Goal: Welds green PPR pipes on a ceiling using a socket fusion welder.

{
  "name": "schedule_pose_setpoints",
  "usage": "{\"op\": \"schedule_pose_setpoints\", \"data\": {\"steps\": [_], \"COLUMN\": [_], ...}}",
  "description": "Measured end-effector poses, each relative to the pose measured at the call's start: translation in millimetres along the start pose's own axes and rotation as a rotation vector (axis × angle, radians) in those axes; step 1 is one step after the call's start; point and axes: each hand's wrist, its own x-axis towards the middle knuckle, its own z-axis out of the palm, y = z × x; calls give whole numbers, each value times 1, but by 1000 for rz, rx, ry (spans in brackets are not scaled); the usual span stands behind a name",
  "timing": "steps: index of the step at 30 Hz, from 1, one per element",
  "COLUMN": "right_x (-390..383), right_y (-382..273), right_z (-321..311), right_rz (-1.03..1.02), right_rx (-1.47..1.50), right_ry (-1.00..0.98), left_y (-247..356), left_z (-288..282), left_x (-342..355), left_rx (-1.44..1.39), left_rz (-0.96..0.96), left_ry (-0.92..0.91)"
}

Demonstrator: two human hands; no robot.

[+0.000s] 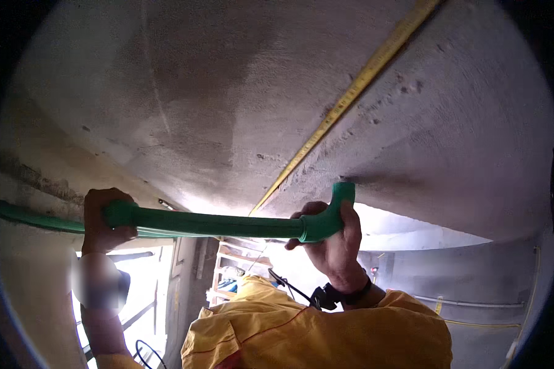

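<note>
A green plastic pipe (215, 222) stretches level across the middle of the view. My left hand (96, 216) is closed round its left end, at a green fitting (120, 214) partly covered by the fingers. At the other end, my right hand (337, 251) grips a green elbow fitting (322, 226), thumb on one side and fingers behind. The elbow's free end points up, close to the rough grey plaster surface (277, 80); whether it touches cannot be made out. A yellow measuring tape (345, 101) runs slantwise along that plaster, beyond the pipe.
Another green pipe (37, 218) runs along the left wall, passing behind my left hand. Below it is a bright barred window (138, 295). Wooden shelving or a ladder (224, 270) stands farther back. A grey pipe (468, 302) crosses the right wall.
</note>
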Motion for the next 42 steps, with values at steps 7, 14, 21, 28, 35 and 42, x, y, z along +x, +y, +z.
{"op": "schedule_pose_setpoints", "data": {"steps": [7, 14, 21, 28, 35, 42], "right_x": [-44, -61, -64, -45, 9, 37], "right_y": [-3, 12, 13, -9, -28, -37], "right_z": [9, 33, 55, 107, 199, 279], "right_rz": [14, 130, 47, 113, 68, -196], "right_rx": [-17, -120, -237, -320, -418, -170], "right_ry": [-318, -340, -449, -642, -871, -836], "left_y": [74, 131, 150, 173, 186, 204], "left_z": [-26, -33, -48, -95, -176, -246], "left_x": [-83, -142, -162, -131, -70, -8], "left_rx": [208, 210, 180, 617, 1180, 1156], "left_rz": [205, -6, 70, 27, -112, -80], "left_ry": [112, 311, 354, 363, 367, 480]}}
